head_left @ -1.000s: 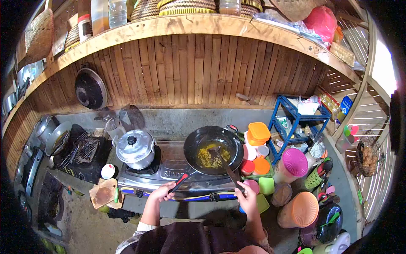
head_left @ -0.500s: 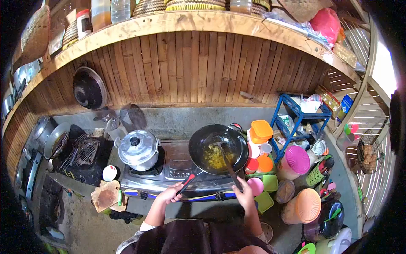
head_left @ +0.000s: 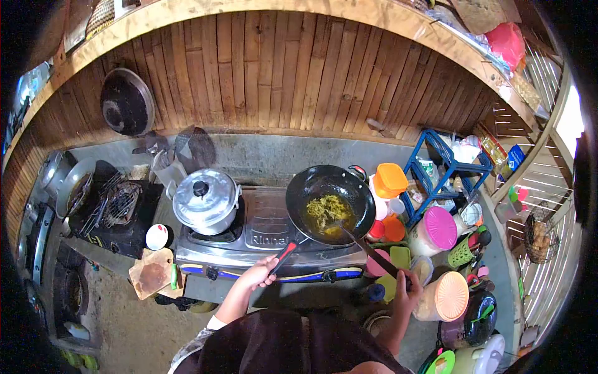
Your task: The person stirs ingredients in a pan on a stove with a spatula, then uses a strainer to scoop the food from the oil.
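A black wok (head_left: 356, 187) sits on the right burner of the silver stove (head_left: 265, 212). Yellow-green shredded food (head_left: 326, 213) lies in oil at its middle. My left hand (head_left: 258, 273) is wrapped round the wok's black and red handle (head_left: 284, 257). In my right hand (head_left: 408, 294) is the dark handle of a spatula (head_left: 377, 257), which slants down to the left into the wok. Its blade is at the lower edge of the food, partly hidden in the oil. A lidded silver pot (head_left: 205, 209) stands on the left burner.
Plastic containers crowd the right side, among them an orange one (head_left: 390, 180) and a pink-lidded one (head_left: 440, 228). Behind them stands a blue rack (head_left: 443, 148). At the left are a cutting board (head_left: 151, 274), a green-handled knife (head_left: 174, 276) and a black grill stove (head_left: 118, 218).
My right hand has moved right and down, drawing the spatula to the wok's lower right side. The food now sits more heaped together. The camera view has tilted lower; my left hand keeps its hold.
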### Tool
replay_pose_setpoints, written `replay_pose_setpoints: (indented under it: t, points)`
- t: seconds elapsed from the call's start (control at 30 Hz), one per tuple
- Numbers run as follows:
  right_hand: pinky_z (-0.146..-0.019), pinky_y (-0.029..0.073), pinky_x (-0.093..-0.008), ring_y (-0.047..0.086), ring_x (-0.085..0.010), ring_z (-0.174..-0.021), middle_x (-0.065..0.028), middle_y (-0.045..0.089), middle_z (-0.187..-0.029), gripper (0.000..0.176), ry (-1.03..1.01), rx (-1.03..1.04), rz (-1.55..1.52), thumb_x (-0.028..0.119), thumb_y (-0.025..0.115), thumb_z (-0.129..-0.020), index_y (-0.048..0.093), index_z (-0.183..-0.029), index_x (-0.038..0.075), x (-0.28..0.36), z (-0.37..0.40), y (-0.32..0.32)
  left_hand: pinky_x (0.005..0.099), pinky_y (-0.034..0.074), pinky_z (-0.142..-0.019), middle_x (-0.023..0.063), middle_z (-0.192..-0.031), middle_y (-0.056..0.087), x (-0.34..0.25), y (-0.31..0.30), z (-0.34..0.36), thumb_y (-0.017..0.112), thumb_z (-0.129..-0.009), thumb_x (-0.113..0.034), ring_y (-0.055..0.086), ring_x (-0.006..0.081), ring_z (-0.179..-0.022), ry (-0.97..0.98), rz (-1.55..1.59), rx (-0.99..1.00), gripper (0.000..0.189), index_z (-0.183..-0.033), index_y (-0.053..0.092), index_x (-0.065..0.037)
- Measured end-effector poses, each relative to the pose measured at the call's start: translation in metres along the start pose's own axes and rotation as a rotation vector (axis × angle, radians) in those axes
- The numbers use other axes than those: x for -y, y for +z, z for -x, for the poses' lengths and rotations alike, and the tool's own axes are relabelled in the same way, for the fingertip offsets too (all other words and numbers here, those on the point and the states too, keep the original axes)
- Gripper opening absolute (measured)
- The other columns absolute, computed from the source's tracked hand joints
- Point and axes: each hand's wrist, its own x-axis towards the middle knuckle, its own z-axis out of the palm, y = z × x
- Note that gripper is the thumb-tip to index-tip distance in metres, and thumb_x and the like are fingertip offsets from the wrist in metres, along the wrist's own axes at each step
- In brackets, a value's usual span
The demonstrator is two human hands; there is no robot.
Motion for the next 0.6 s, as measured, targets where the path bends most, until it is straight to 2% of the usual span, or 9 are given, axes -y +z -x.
replay_pose_setpoints:
  t: [0.07,0.27,0.37,0.43,0.6]
  points:
    - [-0.066,0.043,-0.0235,0.053,-0.0099,-0.069,-0.0061,0.061,-0.075,0.008,-0.031,-0.035,-0.013,0.004,0.057,-0.081,0.060,-0.081,-0.004,-0.006,-0.001,-0.007,0.0172,0.018,-0.032,-0.0040,-0.053,0.039,-0.002,0.001,0.001,0.038,-0.093,-0.033,0.030,0.0026,-0.039,-0.010,-0.013,-0.010,0.034,-0.125,0.036,-0.023]
    - [-0.065,0.043,-0.0241,0.053,-0.0104,-0.068,-0.0061,0.061,-0.074,0.010,-0.115,-0.128,-0.085,0.005,0.058,-0.081,0.059,-0.079,-0.004,-0.009,-0.003,-0.010,0.0170,0.018,-0.033,-0.0041,-0.054,0.039,-0.002,0.000,0.001,0.037,-0.093,-0.034,0.030,0.0023,-0.040,-0.027,-0.007,-0.019,0.039,-0.129,0.033,-0.023]
    - [-0.066,0.042,-0.0239,0.052,-0.0100,-0.070,-0.0059,0.060,-0.075,0.010,-0.114,-0.095,-0.068,0.006,0.058,-0.081,0.059,-0.078,-0.004,-0.012,-0.006,-0.003,0.0171,0.018,-0.033,-0.0046,-0.054,0.038,-0.003,0.001,0.001,0.037,-0.093,-0.034,0.030,0.0021,-0.040,-0.045,-0.004,-0.034,0.039,-0.130,0.032,-0.024]
    - [-0.061,0.037,-0.0188,0.048,-0.0057,-0.068,-0.0003,0.057,-0.076,0.012,-0.089,-0.015,-0.055,0.008,0.057,-0.083,0.061,-0.085,-0.003,-0.015,-0.007,0.003,0.0171,0.018,-0.033,-0.0050,-0.054,0.038,-0.003,0.000,0.001,0.037,-0.093,-0.033,0.030,0.0021,-0.040,-0.039,-0.003,-0.029,0.038,-0.129,0.032,-0.024]
    - [-0.053,0.033,-0.0171,0.042,-0.0021,-0.061,0.0030,0.054,-0.074,0.012,-0.107,0.078,-0.055,0.006,0.055,-0.084,0.061,-0.091,-0.001,-0.031,-0.015,0.026,0.0170,0.018,-0.033,-0.0058,-0.053,0.037,-0.001,-0.002,-0.002,0.037,-0.093,-0.033,0.029,0.0020,-0.040,-0.032,-0.022,-0.023,0.036,-0.128,0.033,-0.024]
